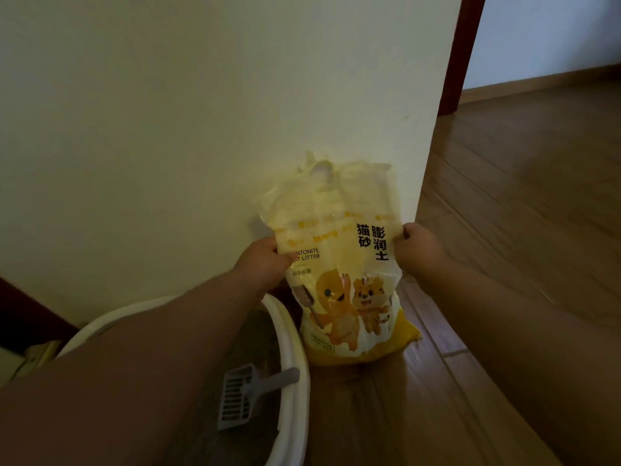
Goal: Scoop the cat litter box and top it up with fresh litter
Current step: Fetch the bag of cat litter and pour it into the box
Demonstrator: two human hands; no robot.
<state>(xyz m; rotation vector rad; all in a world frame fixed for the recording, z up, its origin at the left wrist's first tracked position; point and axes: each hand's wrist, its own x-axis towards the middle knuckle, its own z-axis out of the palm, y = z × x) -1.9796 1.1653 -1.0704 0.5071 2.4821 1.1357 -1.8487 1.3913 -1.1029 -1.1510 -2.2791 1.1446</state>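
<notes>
Both hands' grip on litter bag (342, 264), scoop (242, 395) nearby

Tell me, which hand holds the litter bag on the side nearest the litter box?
The left hand. It grips the bag edge just above the white litter box; the right hand grips the far edge.

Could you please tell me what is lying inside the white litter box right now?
A grey slotted scoop lies on dark litter inside the litter box; the left forearm covers the box's left part.
</notes>
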